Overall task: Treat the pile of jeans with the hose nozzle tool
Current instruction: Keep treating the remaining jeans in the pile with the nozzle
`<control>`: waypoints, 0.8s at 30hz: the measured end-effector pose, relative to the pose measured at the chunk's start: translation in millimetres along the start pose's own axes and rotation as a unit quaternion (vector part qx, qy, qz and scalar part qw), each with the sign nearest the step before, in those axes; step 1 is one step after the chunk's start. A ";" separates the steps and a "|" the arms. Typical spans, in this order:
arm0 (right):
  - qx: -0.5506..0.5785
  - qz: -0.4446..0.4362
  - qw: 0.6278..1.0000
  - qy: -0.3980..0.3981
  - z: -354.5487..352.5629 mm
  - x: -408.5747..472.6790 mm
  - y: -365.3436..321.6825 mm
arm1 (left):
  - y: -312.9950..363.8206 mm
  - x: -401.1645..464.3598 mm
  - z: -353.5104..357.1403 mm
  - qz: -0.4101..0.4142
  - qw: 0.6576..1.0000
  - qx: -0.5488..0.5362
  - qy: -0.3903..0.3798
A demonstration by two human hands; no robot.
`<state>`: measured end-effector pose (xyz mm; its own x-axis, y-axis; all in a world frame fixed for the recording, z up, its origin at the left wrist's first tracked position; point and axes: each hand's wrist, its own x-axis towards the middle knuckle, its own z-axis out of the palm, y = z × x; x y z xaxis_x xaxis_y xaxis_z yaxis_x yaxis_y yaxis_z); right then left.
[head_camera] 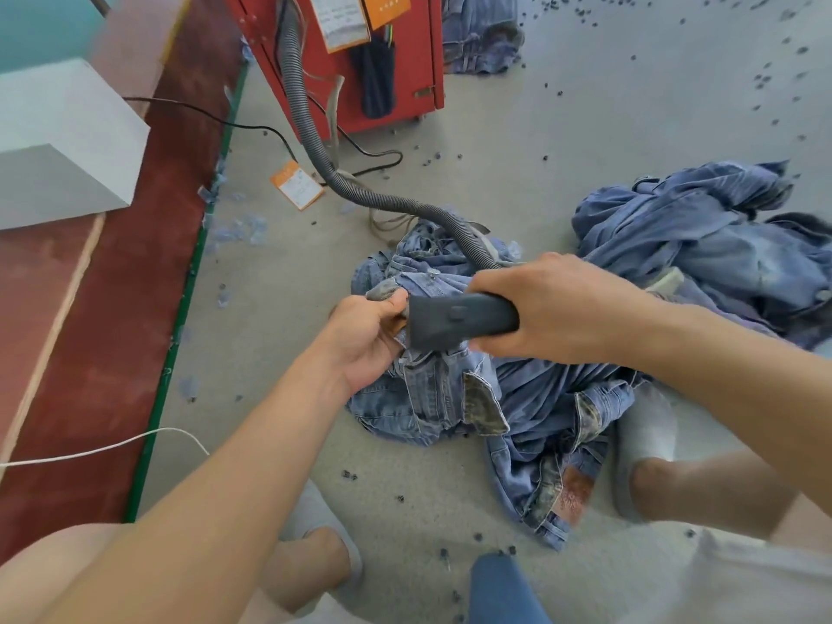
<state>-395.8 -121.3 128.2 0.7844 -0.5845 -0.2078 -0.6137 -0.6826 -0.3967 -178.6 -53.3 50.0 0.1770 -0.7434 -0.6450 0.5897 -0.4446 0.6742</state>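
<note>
Your right hand (553, 304) has its fingers wrapped round the stiff nozzle (459, 318); your left hand (367, 335) pinches a fold of the jeans (432, 389) heaped on the floor (279, 353). Denim is floppy and likely heavy, so grip at seams or waistband.

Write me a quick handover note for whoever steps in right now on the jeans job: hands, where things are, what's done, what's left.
Left hand: pinching a fold of denim at the top of the pile of jeans, holding it up to the tool.
Right hand: gripping the hose nozzle tool, its mouth against that fold.
The corrugated hose runs back across the floor to the red machine.
A second heap of jeans lies to the right, and more denim behind the machine.
Done: cannot tell how many pieces are treated.
Left: finish this piece, then work through the rest of the pile.
</note>
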 end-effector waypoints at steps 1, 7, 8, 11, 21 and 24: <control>0.029 0.007 0.999 0.012 -2.6 1.2 -0.2 | -1.0 -0.8 1.9 0.001 1.000 -0.015 -0.001; 0.086 0.097 0.991 -0.039 -45.8 -3.5 27.0 | -1.6 -2.9 8.9 0.009 0.993 -0.118 -0.004; 0.104 0.109 0.987 -0.060 -46.7 -4.7 29.3 | -4.2 -3.3 11.1 0.009 0.991 -0.131 -0.001; 0.128 0.128 0.980 -0.085 -38.6 -2.3 24.5 | -13.7 -3.7 17.8 0.015 0.988 -0.153 0.007; 0.095 0.160 0.982 0.013 -39.0 2.6 25.5 | -9.1 -2.3 23.6 -0.002 0.979 -0.202 0.028; 0.076 0.146 0.986 -0.024 -37.0 -4.2 24.9 | -7.6 -1.9 25.1 -0.006 0.978 -0.204 0.033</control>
<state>-417.7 -152.0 152.2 0.5820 -0.7228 -0.3727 -0.7962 -0.4132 -0.4419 -203.3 -61.0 55.1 0.2112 -0.6991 -0.6831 0.8547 -0.2070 0.4761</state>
